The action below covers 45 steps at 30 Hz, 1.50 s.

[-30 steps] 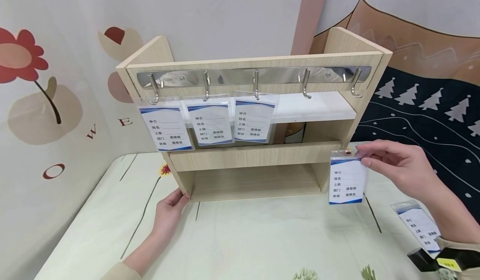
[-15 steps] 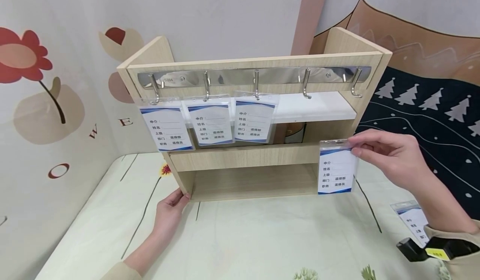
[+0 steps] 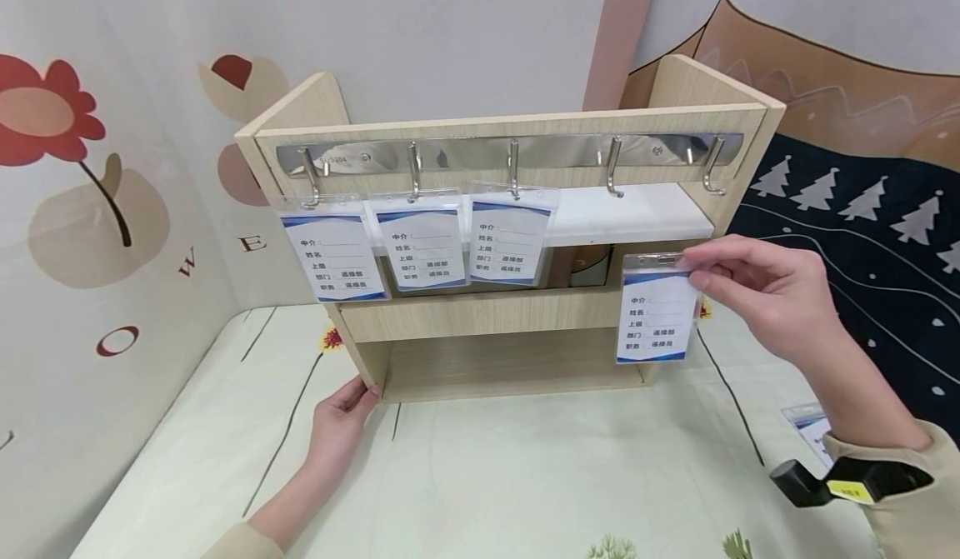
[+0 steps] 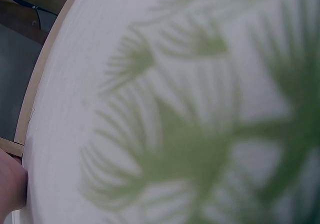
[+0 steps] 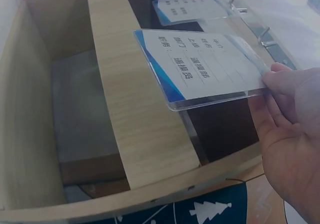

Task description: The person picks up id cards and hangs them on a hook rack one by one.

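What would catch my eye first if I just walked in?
Most likely it's the wooden rack in the middle of the head view, with three badges on its left three hooks. Next comes the right hand, pinching another badge by its top corner before the rack's right side. A big red flower on the backdrop, far left, also stands out.
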Each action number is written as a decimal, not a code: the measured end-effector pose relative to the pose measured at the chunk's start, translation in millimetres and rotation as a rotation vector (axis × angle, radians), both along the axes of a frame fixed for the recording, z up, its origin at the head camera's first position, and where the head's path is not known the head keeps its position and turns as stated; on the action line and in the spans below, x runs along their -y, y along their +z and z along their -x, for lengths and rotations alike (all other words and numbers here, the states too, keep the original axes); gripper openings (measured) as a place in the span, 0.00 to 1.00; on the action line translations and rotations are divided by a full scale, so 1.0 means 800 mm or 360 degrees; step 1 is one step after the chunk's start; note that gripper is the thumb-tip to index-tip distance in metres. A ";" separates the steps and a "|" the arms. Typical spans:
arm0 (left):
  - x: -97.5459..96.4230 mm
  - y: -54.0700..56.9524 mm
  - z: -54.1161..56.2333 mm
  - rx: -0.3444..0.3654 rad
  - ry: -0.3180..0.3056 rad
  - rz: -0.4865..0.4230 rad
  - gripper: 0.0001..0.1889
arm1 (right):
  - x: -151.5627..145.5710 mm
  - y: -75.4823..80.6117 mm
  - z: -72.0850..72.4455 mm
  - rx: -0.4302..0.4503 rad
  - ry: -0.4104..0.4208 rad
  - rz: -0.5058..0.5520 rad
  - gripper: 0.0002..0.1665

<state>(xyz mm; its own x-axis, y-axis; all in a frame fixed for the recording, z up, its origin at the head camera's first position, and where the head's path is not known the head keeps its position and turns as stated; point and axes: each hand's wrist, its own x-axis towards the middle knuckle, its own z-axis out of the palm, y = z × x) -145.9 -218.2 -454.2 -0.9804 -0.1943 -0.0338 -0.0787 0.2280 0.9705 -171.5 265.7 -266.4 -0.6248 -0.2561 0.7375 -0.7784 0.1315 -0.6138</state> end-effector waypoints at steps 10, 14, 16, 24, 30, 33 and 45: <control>0.000 0.000 -0.001 0.0003 0.0006 -0.0017 0.24 | 0.028 0.006 0.000 0.0094 0.0012 0.0326 0.14; 0.000 0.000 0.000 -0.0001 0.0004 -0.0020 0.24 | 0.040 0.009 0.004 0.0078 -0.0038 0.0379 0.15; 0.000 0.000 0.000 -0.0006 0.0007 -0.0024 0.24 | 0.045 0.011 0.005 0.0052 -0.0060 0.0385 0.15; -0.001 -0.001 0.000 -0.0029 0.0009 -0.0030 0.24 | 0.059 0.019 0.008 -0.0015 0.0033 0.0493 0.15; -0.002 0.000 0.000 -0.0036 0.0009 -0.0027 0.23 | 0.071 0.019 0.010 -0.0042 0.0072 0.0554 0.15; -0.002 0.000 0.000 -0.0033 0.0004 -0.0034 0.24 | 0.077 0.021 0.011 -0.0073 0.0083 0.0576 0.15; -0.001 0.002 -0.001 -0.0029 0.0006 -0.0022 0.23 | 0.100 0.028 0.014 -0.0073 0.0122 0.0685 0.14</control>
